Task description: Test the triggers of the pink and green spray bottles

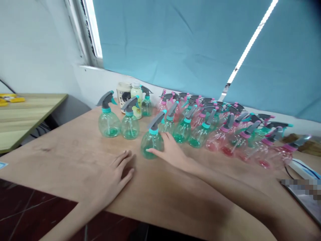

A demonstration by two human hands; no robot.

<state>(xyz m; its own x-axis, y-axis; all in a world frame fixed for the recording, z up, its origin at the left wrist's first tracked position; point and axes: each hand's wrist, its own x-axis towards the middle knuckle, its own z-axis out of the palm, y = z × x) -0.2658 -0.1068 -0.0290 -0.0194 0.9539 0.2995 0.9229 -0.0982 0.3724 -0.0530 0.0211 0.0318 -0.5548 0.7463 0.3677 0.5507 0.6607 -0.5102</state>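
My right hand (173,150) is wrapped round the lower right side of a green spray bottle (147,145) with a grey and turquoise trigger head; its thumb lies across the front. The bottle stands upright on the wooden table (75,160). To its left, my left hand (115,177) rests on the tabletop with fingers stretched out and nothing in it. Beyond that hand stand two more green spray bottles, one larger-looking (109,124) and one beside it (130,126). Right of my right hand is a green spray bottle (183,130) at the front of a crowded group.
Several pink spray bottles (215,139) fill the right side of the group. A printed cup (123,93) and a pale drink bottle (136,97) stand at the back. A white power strip (304,169) and a dark-edged tablet-like device (304,201) lie at right. Yellow items sit on another table (32,113).
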